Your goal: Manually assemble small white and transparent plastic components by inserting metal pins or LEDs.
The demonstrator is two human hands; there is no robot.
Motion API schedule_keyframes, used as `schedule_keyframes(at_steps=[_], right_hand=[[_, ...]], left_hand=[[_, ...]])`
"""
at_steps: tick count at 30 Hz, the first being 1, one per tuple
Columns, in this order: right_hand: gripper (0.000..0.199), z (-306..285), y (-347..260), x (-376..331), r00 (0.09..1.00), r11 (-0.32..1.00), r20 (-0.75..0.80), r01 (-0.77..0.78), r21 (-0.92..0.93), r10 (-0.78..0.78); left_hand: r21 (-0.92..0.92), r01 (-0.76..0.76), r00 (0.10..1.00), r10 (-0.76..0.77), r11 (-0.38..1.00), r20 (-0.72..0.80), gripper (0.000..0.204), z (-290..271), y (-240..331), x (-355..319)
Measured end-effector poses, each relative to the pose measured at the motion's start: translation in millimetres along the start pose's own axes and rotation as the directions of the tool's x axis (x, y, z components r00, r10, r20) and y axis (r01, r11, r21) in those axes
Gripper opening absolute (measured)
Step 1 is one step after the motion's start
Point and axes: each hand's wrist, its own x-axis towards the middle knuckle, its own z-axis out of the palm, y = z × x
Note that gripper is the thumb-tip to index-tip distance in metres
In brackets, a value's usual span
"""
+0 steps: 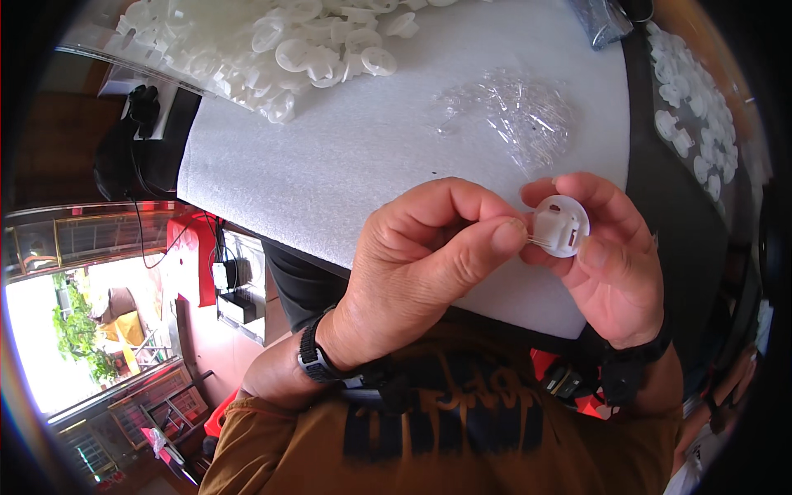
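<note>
My right hand (pixel 615 256) holds a round white plastic cap (pixel 563 224) between thumb and fingers, its slotted inner side showing. Close against the cap's left edge, my left hand (pixel 437 256) pinches a small part with thin metal wire legs (pixel 539 242); the rest of that part is hidden by the fingertips and the cap. Beyond both hands, a loose heap of small clear pieces with thin wire legs (pixel 528 115) lies on the white foam sheet (pixel 330 173). Many similar white plastic parts (pixel 330 49) are piled at the far left of the sheet.
More white plastic parts (pixel 701 115) lie on the right. A grey plastic bag (pixel 602 23) sits at the far edge. A black cable (pixel 142 214) hangs beside a red stool (pixel 191 256) at left. Another person's arm (pixel 734 384) shows at lower right.
</note>
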Motion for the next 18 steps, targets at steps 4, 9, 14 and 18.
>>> schedule_keyframes(at_steps=[4, 9, 14, 18], right_hand=[[0.046, 2.7, 1.0, -0.3, 1.0, 1.0, -0.013, 0.015, -0.009, -0.015], [0.047, 0.7, 1.9, -1.6, 0.998, 0.997, 0.025, 0.055, -0.046, -0.054], [0.044, -2.5, 8.0, -0.1, 0.986, 0.986, 0.089, 0.149, -0.079, -0.142], [0.041, 0.5, 9.6, -0.3, 0.983, 0.971, 0.029, 0.183, -0.155, -0.181]], left_hand=[[0.007, -0.021, 1.0, 0.021, 1.0, -0.008, 0.018, 1.0, 1.9, 1.1], [0.006, -0.03, 0.999, 0.03, 1.0, -0.014, 0.019, 5.4, 0.2, 1.5], [-0.005, 0.032, 0.999, -0.032, 0.999, 0.005, 0.018, 4.6, -2.8, 2.1], [-0.063, 0.094, 0.995, -0.091, 0.994, 0.041, 0.02, 1.2, -8.3, 3.2]])
